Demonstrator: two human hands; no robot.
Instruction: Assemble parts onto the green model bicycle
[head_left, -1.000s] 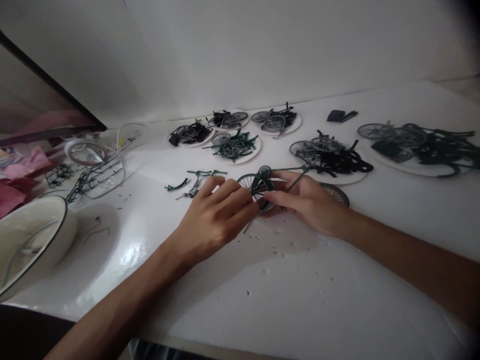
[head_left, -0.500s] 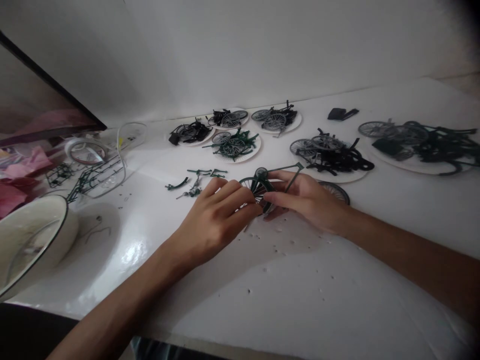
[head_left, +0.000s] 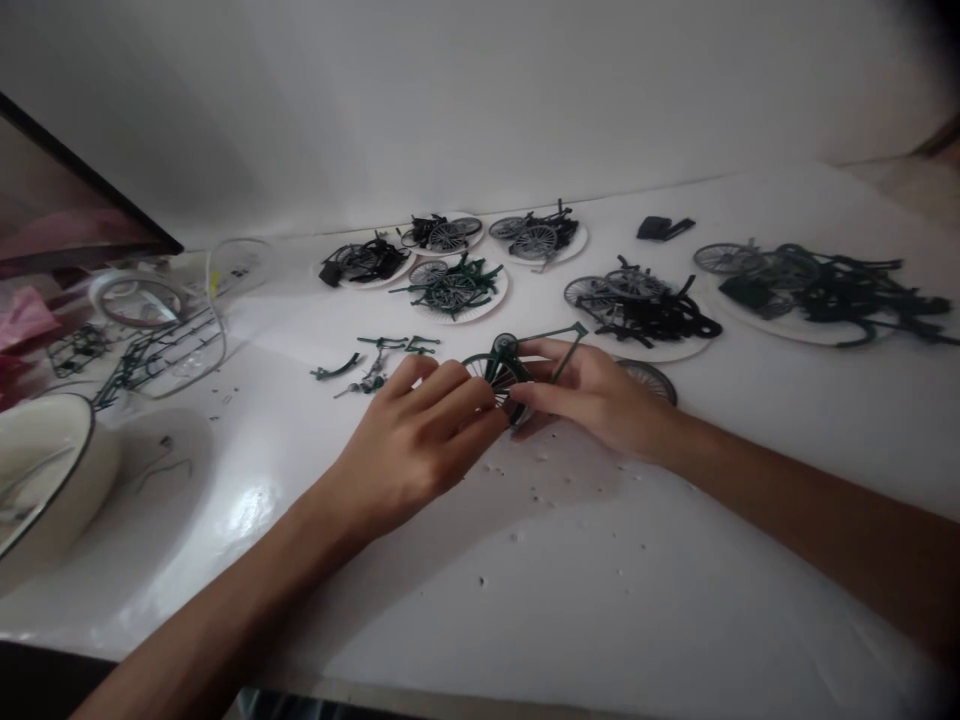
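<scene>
Between my two hands is a small green model bicycle (head_left: 505, 352), partly built, with a dark spoked wheel and a thin green frame. My left hand (head_left: 427, 430) has its fingers closed at the near left side of the wheel, and its fingertips are partly hidden. My right hand (head_left: 592, 400) pinches the frame and wheel from the right, thumb in front. Behind my right wrist lies a loose dark wheel (head_left: 651, 380). Left of the bicycle, small green parts (head_left: 397, 345) and a curved green mudguard piece (head_left: 336, 367) rest on the white table (head_left: 570, 620).
Several paper plates with black, grey and green bicycle parts (head_left: 456, 285) stand along the back and right. A black piece (head_left: 664, 229) lies behind them. On the left are an enamel basin (head_left: 82, 470), a tape roll (head_left: 139, 300) and green part frames (head_left: 157, 350). Tiny scraps dot the table.
The whole view has shifted slightly, so everything sits a little further left. Both hands keep their hold on the model bicycle, with hardly any other movement.
</scene>
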